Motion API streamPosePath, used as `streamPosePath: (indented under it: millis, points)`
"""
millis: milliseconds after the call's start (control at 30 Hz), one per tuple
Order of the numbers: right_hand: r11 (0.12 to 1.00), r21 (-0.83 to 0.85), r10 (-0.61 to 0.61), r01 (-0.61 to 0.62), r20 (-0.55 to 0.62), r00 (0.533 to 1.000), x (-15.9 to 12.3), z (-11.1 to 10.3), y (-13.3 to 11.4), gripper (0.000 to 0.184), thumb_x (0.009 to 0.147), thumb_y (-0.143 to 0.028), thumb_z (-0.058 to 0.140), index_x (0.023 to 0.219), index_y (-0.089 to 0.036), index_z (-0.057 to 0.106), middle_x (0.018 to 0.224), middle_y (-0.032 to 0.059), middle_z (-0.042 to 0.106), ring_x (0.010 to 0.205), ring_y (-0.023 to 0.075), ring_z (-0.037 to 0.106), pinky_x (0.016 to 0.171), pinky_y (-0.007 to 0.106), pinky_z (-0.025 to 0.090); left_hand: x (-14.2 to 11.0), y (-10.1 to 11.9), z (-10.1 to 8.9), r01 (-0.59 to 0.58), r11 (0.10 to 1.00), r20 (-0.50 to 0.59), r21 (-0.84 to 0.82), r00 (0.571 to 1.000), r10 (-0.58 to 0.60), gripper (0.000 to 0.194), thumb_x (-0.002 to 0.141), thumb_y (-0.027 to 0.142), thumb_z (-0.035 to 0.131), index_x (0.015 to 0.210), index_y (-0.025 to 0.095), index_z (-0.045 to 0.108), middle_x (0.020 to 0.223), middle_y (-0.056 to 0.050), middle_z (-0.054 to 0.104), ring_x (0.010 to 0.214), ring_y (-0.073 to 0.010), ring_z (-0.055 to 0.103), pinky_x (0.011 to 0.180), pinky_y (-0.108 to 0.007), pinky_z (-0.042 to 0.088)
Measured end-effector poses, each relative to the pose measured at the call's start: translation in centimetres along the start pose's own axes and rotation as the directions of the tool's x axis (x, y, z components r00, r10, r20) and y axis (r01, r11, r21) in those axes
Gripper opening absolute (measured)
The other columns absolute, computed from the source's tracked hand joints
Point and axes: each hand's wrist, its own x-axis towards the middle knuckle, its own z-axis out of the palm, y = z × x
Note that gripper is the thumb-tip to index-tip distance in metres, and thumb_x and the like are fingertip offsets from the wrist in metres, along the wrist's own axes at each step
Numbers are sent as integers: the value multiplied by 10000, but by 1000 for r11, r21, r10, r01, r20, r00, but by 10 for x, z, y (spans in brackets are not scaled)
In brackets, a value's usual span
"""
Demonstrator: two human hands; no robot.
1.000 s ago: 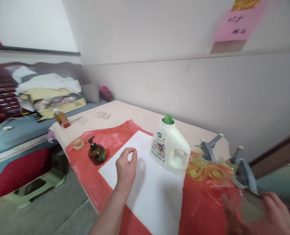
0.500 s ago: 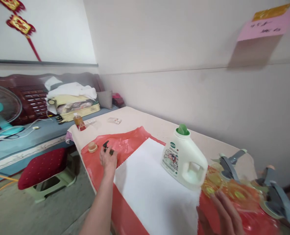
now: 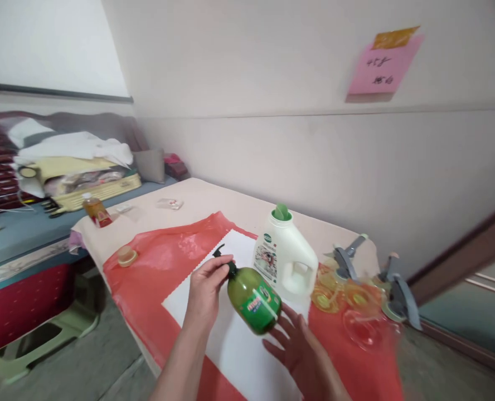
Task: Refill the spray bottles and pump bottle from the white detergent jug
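Leftmost, a stool with a red dotted cushion (image 3: 30, 312) and a pale green base stands on the floor, cut off by the edge of view. Behind it, white fabric (image 3: 80, 146) is heaped over a pale yellow case (image 3: 126, 184) on a blue-covered seat. An amber bottle with a white cap (image 3: 97, 210) leans at the near corner of the cream-topped table (image 3: 205, 195). Next come a round translucent cap (image 3: 127, 256) on the crinkled red plastic sheet (image 3: 147, 295) and, farther back, a small clear packet (image 3: 170, 204).

The person's left hand (image 3: 205, 284) grips the neck of a green-labelled pump bottle (image 3: 253, 301) between thumb and fingers, just below the black pump. The bottle is held tilted above a white scalloped-edged sheet (image 3: 231, 367), its pump toward the upper left and its base toward the lower right. Behind it, a pale detergent jug (image 3: 289, 256) stands upright with a green spout.

The right hand (image 3: 297, 345) is open, fingers spread at the bottle's base; whether they touch it cannot be told. Farther right lie clear yellow and reddish plastic pieces (image 3: 360, 298) with grey levers, below a pink note (image 3: 383, 67) taped to the wall.
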Motion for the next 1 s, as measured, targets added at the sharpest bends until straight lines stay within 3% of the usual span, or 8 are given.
streamPosePath:
  millis: [167,233,333,467,533,633,867,1000]
  points:
    - [965,166,154,-201,255,954,-10,9,-11,604,746,-676,635,1151,-227,639,1108,117,715,905,253,692,726,375,544,-17,-8,29,53,999,189,-8,981,-51,157,762,273,747,819,182,633,1047,-63,719,942,-176,644,862,-306,471]
    - [984,121,92,-129,274,957,-12,9,-12,619,699,-570,735,1206,-238,606,1178,106,690,988,261,669,792,382,534,-18,-11,33,46,999,166,11,985,-47,200,752,270,756,795,190,578,989,-45,722,902,-160,636,827,-285,463]
    - [981,-102,-143,166,205,968,-8,6,-5,763,601,-394,836,1288,-282,524,1337,83,592,1224,293,547,1008,428,445,-16,-17,35,30,999,89,39,995,-34,260,716,263,783,784,194,541,901,-21,712,846,-141,621,783,-260,449]
    - [635,-623,-461,457,168,871,-2,-1,7,839,617,-152,747,1366,-336,418,1405,61,483,1327,292,439,1117,493,345,-11,-23,33,-1,999,-58,44,998,4,311,683,296,811,772,192,531,785,14,659,796,-130,609,763,-254,444]
    - [442,-732,-547,519,238,802,-3,-2,11,860,620,-87,661,1395,-338,383,1413,63,452,1345,288,418,1128,502,341,-8,-23,30,-13,1000,-154,26,988,17,334,668,316,823,769,192,531,745,30,627,758,-122,602,741,-253,450]
    - [341,-774,-586,534,269,764,-3,-2,14,876,612,-71,606,1414,-321,358,1393,70,453,1328,271,444,1107,470,390,2,-16,20,-68,997,-321,-38,946,52,361,634,308,845,761,187,530,725,40,605,715,-110,597,718,-250,462]
    - [537,-749,-534,389,55,844,10,-8,19,842,581,-236,737,1368,-234,438,1275,97,569,1188,319,569,1009,457,486,26,7,-21,-315,941,-652,-120,740,165,370,591,207,830,759,187,501,671,44,591,681,-131,613,692,-286,500]
    - [650,-669,-443,359,50,895,13,-6,30,816,612,-313,776,1351,-296,430,1298,61,593,1165,317,593,986,461,502,25,7,-26,-271,946,-625,-179,773,104,362,597,184,817,761,189,494,639,59,557,652,-126,600,657,-273,491]
